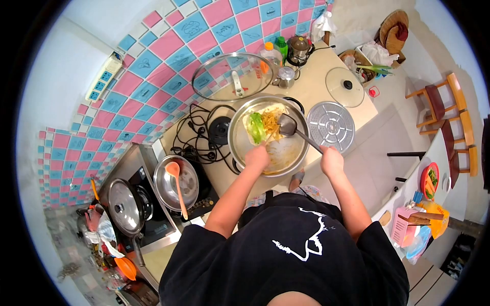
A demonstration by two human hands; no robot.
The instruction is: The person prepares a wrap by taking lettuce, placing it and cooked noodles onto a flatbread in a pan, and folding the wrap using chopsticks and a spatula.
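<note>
Far left of the wide, round, silver-coloured metal pan [237, 143], a round glass lid with a steel rim [125, 217], set on a dark, long-handled pan [138, 251]. Nearer on that side, a smaller shiny steel pot [190, 184], with a long orange spoon [178, 188] lying across. Just behind the metal pan, a large clear glass lid with a pale handle [236, 82]. Reaches over the metal pan's near part with the left hand [256, 157], fingers curled together; cannot tell about anything in its grasp. Inside the metal pan, a bright green leaf [256, 127] and, touching on its right, yellowish-brown shreds [273, 121]. Rests a dark, broad-bladed spatula [288, 124] against the shreds, its handle closed tightly in the right hand [332, 161], beyond the pan's right rim. Just right of the metal pan, a round, perforated silver disc [332, 126] on the beige table [319, 62].
</note>
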